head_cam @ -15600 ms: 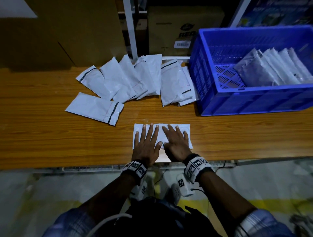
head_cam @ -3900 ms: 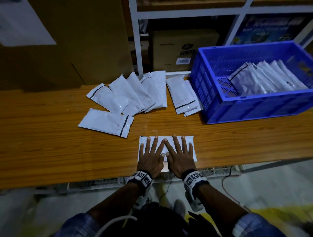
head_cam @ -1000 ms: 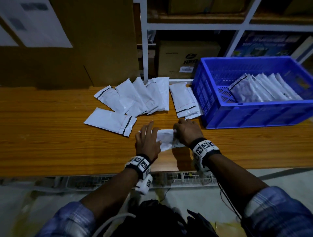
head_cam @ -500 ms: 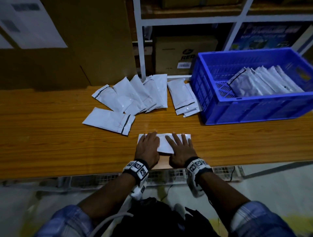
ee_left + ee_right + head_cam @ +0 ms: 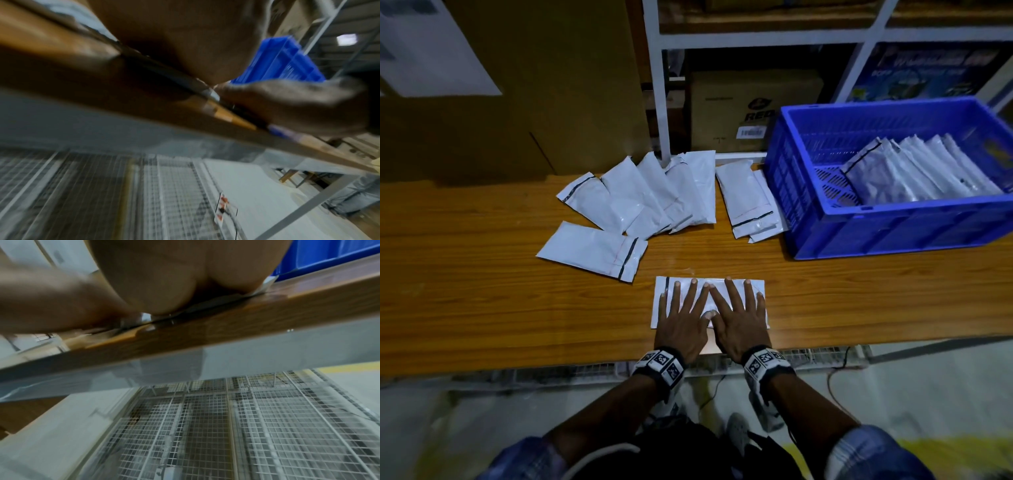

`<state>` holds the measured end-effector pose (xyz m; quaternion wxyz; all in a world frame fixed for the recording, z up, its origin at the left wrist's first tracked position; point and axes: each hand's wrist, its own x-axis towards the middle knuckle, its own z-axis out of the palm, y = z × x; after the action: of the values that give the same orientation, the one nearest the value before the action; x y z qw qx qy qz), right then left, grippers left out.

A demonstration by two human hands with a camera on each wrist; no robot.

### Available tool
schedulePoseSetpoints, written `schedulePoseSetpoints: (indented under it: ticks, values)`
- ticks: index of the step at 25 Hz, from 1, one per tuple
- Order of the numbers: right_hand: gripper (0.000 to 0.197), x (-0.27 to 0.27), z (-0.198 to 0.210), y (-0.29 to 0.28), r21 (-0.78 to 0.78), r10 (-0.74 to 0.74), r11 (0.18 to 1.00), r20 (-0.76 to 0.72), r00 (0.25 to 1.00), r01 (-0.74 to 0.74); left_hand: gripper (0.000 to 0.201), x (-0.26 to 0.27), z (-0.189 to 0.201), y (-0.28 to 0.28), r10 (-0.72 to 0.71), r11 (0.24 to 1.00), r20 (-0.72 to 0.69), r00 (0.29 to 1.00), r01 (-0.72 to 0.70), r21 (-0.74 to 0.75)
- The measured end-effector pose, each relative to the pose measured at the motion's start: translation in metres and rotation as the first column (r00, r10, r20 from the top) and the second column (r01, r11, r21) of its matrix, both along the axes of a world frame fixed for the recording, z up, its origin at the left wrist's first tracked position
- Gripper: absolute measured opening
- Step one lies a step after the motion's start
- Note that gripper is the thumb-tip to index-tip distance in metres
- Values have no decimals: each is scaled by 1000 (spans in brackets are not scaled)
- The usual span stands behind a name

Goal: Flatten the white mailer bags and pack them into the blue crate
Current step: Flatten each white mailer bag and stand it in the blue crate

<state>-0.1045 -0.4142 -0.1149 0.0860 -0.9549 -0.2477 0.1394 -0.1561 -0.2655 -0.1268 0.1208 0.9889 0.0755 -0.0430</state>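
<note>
A white mailer bag [image 5: 756, 286] lies flat near the front edge of the wooden table [image 5: 465, 301]. My left hand [image 5: 681, 315] and right hand [image 5: 738, 315] press on it side by side, palms down, fingers straight and spread. The blue crate [image 5: 893, 236] stands at the right rear of the table with several flattened white bags [image 5: 914, 174] leaning inside. Both wrist views are blurred and show only the palms [image 5: 185, 40] [image 5: 185, 275] on the table edge, with the crate [image 5: 287, 65] [image 5: 320, 254] behind.
Several loose white mailer bags [image 5: 650, 195] fan out at the table's rear centre, one [image 5: 592, 250] lies apart to the left, and two [image 5: 750, 198] lie beside the crate. Cardboard boxes [image 5: 750, 109] and a white shelf frame [image 5: 657, 85] stand behind. Wire mesh [image 5: 246, 434] runs below the table edge.
One second ago both hands were gathering and turning a crumpled bag. The bag now lies spread flat, and both hands have opened out over it with fingers splayed.
</note>
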Motion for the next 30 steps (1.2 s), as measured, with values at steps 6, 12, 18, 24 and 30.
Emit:
schedulePoseSetpoints:
  ticks: [6, 12, 18, 24, 30]
  values:
    - [58, 9, 3, -2, 13, 15, 1000, -112, 994, -14, 58, -1, -6, -1, 22, 1000, 13, 1000, -22, -10]
    - [56, 4, 10, -3, 74, -1, 997, 22, 1000, -1, 59, -2, -7, -1, 38, 999, 21, 999, -38, -5]
    - [55, -2, -4, 1, 31, -19, 999, 45, 999, 18, 58, -7, -13, 2, 7, 1000, 16, 1000, -7, -14]
    - [56, 7, -4, 2, 22, -19, 1000, -63, 998, 20, 60, 6, -8, 18, 15, 999, -7, 1000, -15, -32]
    - [54, 19, 17, -4, 91, -36, 995, -142, 989, 49, 65, 5, -12, 19, 16, 1000, -15, 1000, -16, -20]
